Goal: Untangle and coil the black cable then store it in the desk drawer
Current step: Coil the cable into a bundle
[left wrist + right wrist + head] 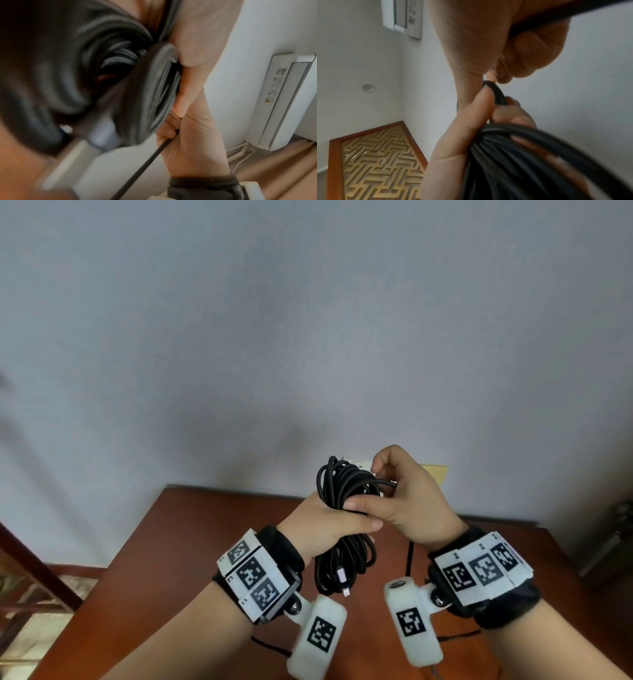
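The black cable (342, 484) is gathered into a bundle of several loops above the brown desk (191, 542). My left hand (329, 525) grips the bundle round its middle. Loops stick out above the fist and hang below it, and a light connector (344, 583) dangles at the bottom. My right hand (394, 491) is just right of the bundle and pinches one strand running across the top of it. In the left wrist view the coil (60, 67) is blurred and close, and the right hand (193, 135) holds a strand (145, 159). The right wrist view shows the left hand (462, 135) wrapped round the cable (513, 155). No drawer is in view.
A loose stretch of cable (409, 559) drops from under the right hand to the desk. The desk stands against a pale wall (308, 337). A wall air conditioner (283, 101) and a wooden lattice panel (376, 162) appear in the wrist views. Floor lies left of the desk.
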